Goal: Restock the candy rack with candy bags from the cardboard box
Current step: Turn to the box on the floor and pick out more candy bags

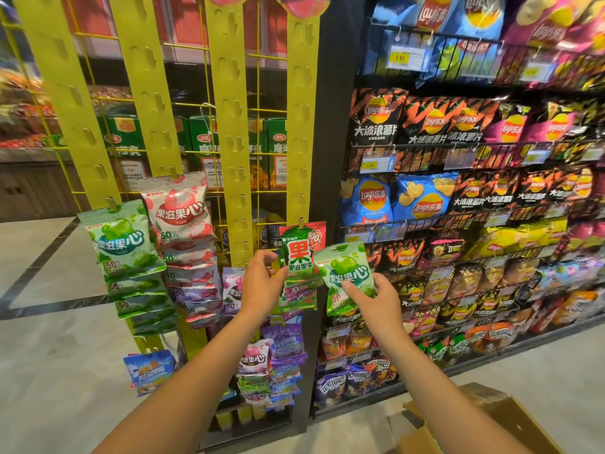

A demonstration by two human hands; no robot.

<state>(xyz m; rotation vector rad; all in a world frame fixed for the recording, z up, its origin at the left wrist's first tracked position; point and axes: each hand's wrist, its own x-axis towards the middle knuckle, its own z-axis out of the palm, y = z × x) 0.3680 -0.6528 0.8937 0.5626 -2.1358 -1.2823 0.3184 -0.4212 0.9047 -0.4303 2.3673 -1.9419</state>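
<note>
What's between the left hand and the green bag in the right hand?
Head view: a red-and-green candy bag hanging on the yellow strip, pinched by the left hand, partly behind the green candy bag.

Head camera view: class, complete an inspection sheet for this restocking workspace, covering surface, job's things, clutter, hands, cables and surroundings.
Surface: pale tiled floor with a dark stripe.
Job's things: yellow candy rack, upper hooks bare, bags hanging lower; green candy bag in hand; cardboard box at lower right, contents hidden.
Clutter: nothing seen.
Hands: left hand pinches the hanging red-and-green candy bag; right hand holds the green candy bag.
Cables: nothing seen.
Surroundings: Lay's crisp shelves to the right of the rack.
</note>
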